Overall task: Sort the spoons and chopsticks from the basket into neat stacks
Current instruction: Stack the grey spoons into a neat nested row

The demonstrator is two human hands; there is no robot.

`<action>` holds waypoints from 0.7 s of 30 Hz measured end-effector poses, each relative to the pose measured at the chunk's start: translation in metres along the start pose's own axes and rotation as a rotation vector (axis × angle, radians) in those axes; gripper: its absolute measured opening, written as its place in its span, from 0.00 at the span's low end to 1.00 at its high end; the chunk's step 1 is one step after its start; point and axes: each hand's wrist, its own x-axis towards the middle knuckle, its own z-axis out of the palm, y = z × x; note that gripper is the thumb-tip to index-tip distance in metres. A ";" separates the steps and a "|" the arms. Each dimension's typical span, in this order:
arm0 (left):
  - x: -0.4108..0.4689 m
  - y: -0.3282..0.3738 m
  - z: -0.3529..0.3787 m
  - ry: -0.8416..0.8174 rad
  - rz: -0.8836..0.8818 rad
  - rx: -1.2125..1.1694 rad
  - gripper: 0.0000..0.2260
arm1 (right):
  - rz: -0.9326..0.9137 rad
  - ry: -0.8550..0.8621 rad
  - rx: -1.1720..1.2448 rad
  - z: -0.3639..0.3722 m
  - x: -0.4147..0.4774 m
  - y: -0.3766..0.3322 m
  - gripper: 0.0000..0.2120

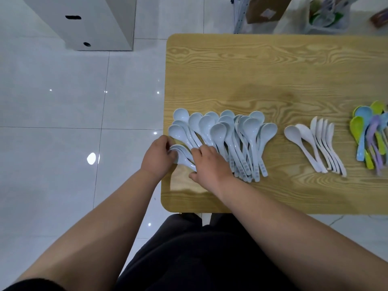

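Spoons, pale blue (237, 135): a loose fanned heap at the left end of the wooden table (252, 70), bowls pointing away. Small stack (182, 156), same colour, lies at the heap's left edge. The left hand (158, 156) curls round its bowls. The right hand (210, 162) covers its handles (gripping or only pressing, cannot tell). White spoons (315, 143) lie in a row to the right, coloured spoons (366, 133) beyond them.

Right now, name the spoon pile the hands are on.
The pale blue pile: left hand and right hand hold its spoons; the white pile and multicoloured pile lie untouched, farther right.
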 end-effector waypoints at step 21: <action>0.007 -0.011 -0.008 -0.042 0.037 -0.136 0.06 | 0.122 0.072 -0.083 0.015 -0.001 -0.014 0.16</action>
